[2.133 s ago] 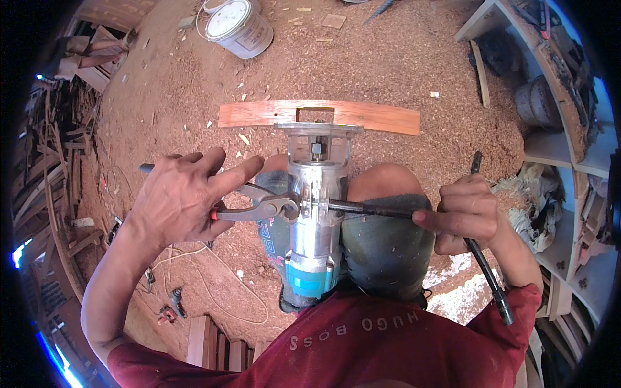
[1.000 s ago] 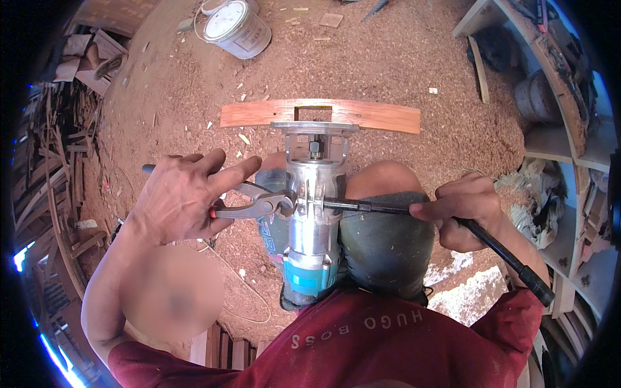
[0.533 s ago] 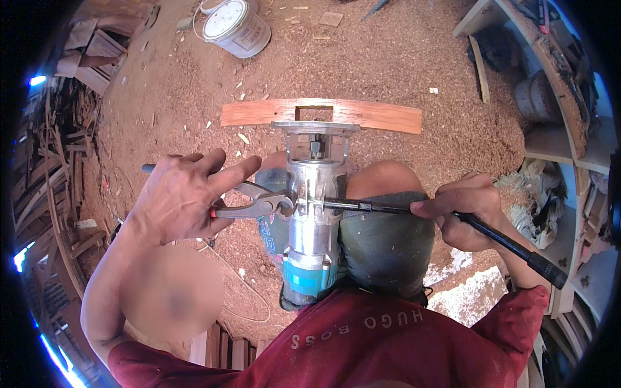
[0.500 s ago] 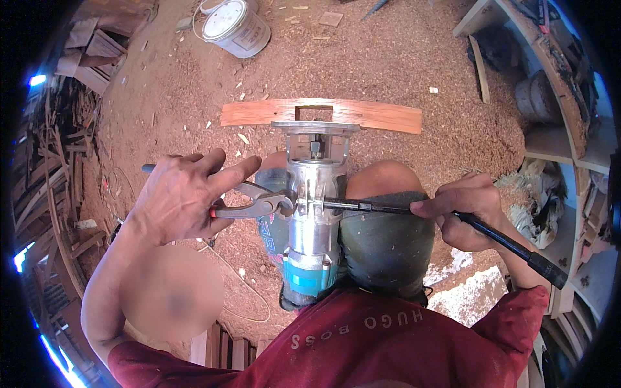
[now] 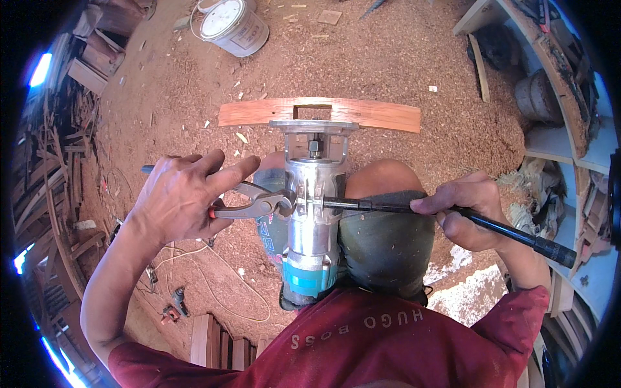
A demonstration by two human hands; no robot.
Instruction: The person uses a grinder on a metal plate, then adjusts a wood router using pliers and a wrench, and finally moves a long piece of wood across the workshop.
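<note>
A trim router (image 5: 312, 236) with a silver body, a clear base and a teal motor end lies lengthwise between my knees, its base pointing away from me. My left hand (image 5: 184, 194) is closed round the handles of a pair of pincers (image 5: 259, 205), whose jaws meet the router's left side at the base clamp. From the right, a black L-shaped socket wrench (image 5: 375, 205) reaches the same clamp. My right hand (image 5: 467, 210) grips it at the bend, thumb along the shaft, and its long arm slants down to the right.
Beyond the router base lies a wooden bar (image 5: 385, 118) with a rectangular slot. A white bucket (image 5: 236, 29) stands on the shavings-strewn floor, far left. Shelves (image 5: 550, 145) line the right, stacked wood scraps (image 5: 58, 168) the left. A drill (image 5: 180, 301) and a cord lie lower left.
The wrench's free end has swung slightly up and outward to the right, my right hand turning with it. The left hand and pincers have stayed in place on the router.
</note>
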